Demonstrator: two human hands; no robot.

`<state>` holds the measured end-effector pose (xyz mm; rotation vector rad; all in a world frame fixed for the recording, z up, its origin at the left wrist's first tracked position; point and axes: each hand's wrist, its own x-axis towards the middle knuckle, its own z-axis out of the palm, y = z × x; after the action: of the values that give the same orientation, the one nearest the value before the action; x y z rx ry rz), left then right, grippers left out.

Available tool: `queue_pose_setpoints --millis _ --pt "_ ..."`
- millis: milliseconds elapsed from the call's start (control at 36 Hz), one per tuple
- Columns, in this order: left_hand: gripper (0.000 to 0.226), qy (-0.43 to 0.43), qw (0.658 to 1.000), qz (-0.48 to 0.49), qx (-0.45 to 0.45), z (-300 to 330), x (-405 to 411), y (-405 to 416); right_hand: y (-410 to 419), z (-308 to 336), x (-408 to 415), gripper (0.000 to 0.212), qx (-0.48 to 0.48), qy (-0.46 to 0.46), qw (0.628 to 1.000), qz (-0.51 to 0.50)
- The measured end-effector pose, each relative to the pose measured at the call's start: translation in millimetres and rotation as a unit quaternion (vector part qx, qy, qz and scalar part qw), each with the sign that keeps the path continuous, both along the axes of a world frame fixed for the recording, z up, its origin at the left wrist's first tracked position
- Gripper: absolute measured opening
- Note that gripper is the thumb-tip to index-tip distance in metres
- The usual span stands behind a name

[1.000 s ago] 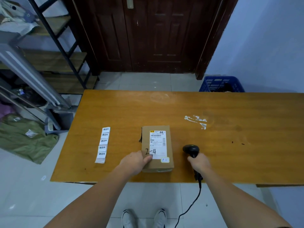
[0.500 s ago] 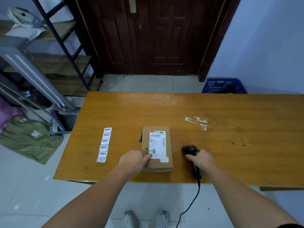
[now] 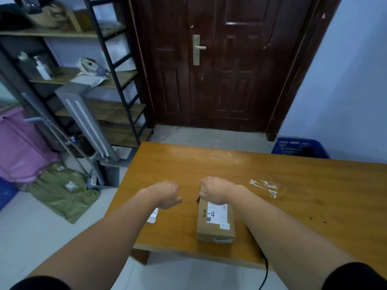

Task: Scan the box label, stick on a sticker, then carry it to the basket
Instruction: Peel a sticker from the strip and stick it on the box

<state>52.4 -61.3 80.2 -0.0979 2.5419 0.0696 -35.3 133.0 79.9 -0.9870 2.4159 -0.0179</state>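
Observation:
A brown cardboard box [image 3: 215,223] lies near the table's front edge, with a white label marked "2-4" on top. My right hand [image 3: 213,190] hovers over the box's far end and covers it, fingers curled down; I cannot tell whether it touches the box. My left hand [image 3: 166,194] is left of the box with its fingers curled under, above the white sticker strip [image 3: 153,216], which is mostly hidden. The scanner is hidden under my right forearm; only its black cable [image 3: 265,268] shows. The blue basket [image 3: 299,148] stands on the floor beyond the table's far right.
The orange wooden table [image 3: 303,206] has white tape residue [image 3: 265,186] right of the box. A dark door is straight ahead. Left of the table are a black metal shelf [image 3: 117,84], a grey panel, and pink and green bags on the floor.
My right hand has let go of the scanner and moved left over the box's far end. My left hand has left the box's near corner and moved over the sticker strip. The view has tilted up.

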Motion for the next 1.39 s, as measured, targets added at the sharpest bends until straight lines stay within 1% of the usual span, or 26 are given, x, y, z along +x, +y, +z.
queue_pose_setpoints --millis 167,278,528,667,778,972,1111,1167,1278,1389 --pt "0.063 0.018 0.999 0.040 0.004 -4.5 29.2 -55.8 -61.2 -0.2 23.4 0.062 -0.006 -0.010 1.000 0.027" --pt "0.061 0.030 0.998 0.060 0.013 -14.2 42.2 -91.3 -91.7 -8.4 33.5 0.056 -0.001 -0.021 0.999 0.031" --pt "0.063 0.024 0.999 0.034 0.035 -35.0 50.0 -150.7 -149.5 -39.0 49.4 0.048 0.016 -0.051 0.999 -0.004" --pt "0.061 0.013 0.999 0.006 0.051 -54.6 46.5 -171.0 -166.7 -60.4 59.3 0.054 0.025 -0.068 0.996 -0.044" --pt "0.059 -0.004 0.997 -0.011 0.073 -72.2 44.3 -178.5 -174.3 -80.3 66.8 0.045 0.032 -0.078 0.993 -0.080" --pt "0.051 -0.016 0.996 -0.027 0.082 -107.6 40.3 -180.5 -180.9 -113.4 75.4 0.044 0.031 -0.099 0.989 -0.106" --pt "0.041 -0.008 0.996 -0.052 0.066 -136.1 37.7 -176.1 -189.2 -141.1 77.4 0.031 0.019 -0.103 0.990 -0.099" --pt "0.039 0.003 0.997 -0.070 0.043 -149.0 37.6 -174.4 -195.0 -152.4 79.3 0.030 0.009 -0.089 0.991 -0.101" --pt "0.049 0.026 0.994 -0.105 0.020 -179.5 41.8 -169.7 -206.6 -173.0 85.6 0.031 0.013 -0.058 0.993 -0.103" --pt "0.054 0.072 0.991 -0.114 0.015 -203.1 44.7 -166.9 -211.8 -189.6 88.1 0.029 0.009 -0.026 0.994 -0.108"
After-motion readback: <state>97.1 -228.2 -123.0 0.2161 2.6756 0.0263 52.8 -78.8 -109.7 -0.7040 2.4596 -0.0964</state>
